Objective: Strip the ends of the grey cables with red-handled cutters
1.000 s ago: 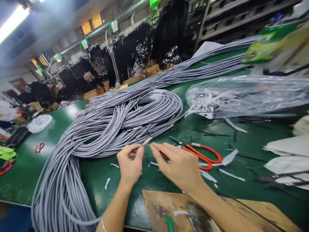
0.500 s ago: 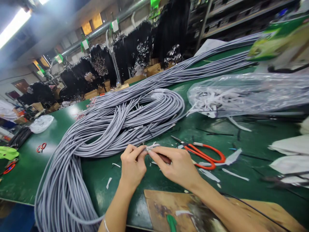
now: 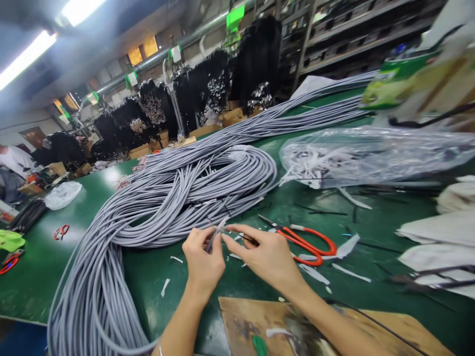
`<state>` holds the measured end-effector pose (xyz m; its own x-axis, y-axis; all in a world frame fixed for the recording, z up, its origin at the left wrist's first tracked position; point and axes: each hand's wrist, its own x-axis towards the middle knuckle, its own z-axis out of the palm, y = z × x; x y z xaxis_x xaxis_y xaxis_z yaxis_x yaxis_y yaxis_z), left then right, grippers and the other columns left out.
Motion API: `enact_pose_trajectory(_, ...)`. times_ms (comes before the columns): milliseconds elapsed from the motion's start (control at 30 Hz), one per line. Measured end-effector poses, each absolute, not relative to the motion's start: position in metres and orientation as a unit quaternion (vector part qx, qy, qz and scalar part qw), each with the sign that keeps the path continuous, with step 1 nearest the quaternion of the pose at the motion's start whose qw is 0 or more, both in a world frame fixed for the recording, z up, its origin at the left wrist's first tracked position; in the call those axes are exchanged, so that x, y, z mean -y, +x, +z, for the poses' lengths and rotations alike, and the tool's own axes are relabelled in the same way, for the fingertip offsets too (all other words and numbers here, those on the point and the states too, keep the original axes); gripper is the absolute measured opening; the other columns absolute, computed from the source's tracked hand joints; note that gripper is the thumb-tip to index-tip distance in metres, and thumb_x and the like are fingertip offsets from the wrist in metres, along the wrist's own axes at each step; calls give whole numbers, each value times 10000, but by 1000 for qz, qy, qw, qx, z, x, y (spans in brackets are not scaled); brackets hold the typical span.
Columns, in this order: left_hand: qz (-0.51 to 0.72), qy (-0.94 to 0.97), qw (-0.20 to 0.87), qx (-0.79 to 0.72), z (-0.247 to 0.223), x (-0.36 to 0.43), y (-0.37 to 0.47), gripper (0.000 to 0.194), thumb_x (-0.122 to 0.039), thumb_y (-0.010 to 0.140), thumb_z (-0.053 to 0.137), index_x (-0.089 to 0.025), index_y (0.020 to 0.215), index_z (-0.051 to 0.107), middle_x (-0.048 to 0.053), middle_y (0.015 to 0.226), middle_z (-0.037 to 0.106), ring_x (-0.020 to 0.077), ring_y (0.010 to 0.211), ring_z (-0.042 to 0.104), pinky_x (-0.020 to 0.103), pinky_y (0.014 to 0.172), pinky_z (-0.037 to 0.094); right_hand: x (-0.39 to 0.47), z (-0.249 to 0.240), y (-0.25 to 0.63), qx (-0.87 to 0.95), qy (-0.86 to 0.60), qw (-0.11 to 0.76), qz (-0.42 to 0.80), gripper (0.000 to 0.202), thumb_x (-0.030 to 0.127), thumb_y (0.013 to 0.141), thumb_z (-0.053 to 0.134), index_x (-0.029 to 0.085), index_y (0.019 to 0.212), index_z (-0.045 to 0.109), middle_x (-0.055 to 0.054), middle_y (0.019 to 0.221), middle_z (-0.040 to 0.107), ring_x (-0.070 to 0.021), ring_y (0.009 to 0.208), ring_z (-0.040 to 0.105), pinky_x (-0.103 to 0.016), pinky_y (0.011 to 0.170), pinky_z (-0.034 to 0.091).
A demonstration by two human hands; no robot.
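The left hand (image 3: 204, 259) pinches a grey cable (image 3: 213, 241), best steadied close to its pale tip (image 3: 223, 223); the right hand (image 3: 269, 259) curls nearly closed there, its hold unclear.

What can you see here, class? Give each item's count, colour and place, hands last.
Cables: many, grey, looped across the table
Table: one, green, beneath
Large scissors: one pair, orange-red handles, right of centre
Small cutters: two, red handles, left
Plastic bag: one, clear, right, holding white strips
Loose strips: several, white, around scissors
Board: one, brown, near edge
Cloths: several, white, right edge
Bundles: several, black, hanging behind
Lamps: two, white, ceiling
Co-worker: one, white top, far left
Left hand: one, bare, centre, pinching a grey cable end
Right hand: one, bare, beside it
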<state>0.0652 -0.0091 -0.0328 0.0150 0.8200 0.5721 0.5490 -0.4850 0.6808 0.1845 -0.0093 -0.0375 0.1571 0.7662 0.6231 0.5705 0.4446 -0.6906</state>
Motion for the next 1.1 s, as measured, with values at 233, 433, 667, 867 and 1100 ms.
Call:
enact_pose_trajectory(233,491,695,191,-489,-36,10,69,171,-181,770,523,-134,828,677,70,710,619,145,629,577,237,571,471,10,-33,185,614,-523,579,120,307,314,737,470,126,602,671,43,363,384,-78,326,341,-199,342,285)
enact_pose_trajectory(433,467,579,500,-443,-34,6,70,338,-424,731,582,-94,732,656,-18,520,473,49,404,363,171,389,281,6,-36,187,587,-540,574,184,288,341,696,466,143,581,640,41,373,386,-88,351,348,-205,357,287)
enact_pose_trajectory(667,511,502,547,-433,-24,2,65,481,-547,613,668,-76,706,633,-47,505,413,9,369,260,164,360,161,11,-29,188,575,-562,575,154,297,404,779,442,168,684,595,55,416,389,-93,370,359,-201,376,295)
enact_pose_trajectory(867,542,505,508,-440,-28,2,65,410,-444,659,669,-80,848,654,-29,585,462,8,378,267,175,366,181,16,-32,182,698,-494,509,97,380,300,853,376,186,514,504,37,411,431,-82,365,373,-199,388,284)
enact_pose_trajectory(1100,538,523,494,-438,-30,3,66,356,-405,678,656,-89,840,677,1,644,513,19,404,283,180,378,216,17,-35,183,699,-492,513,74,385,286,863,378,168,539,550,34,405,458,-77,351,394,-190,380,291)
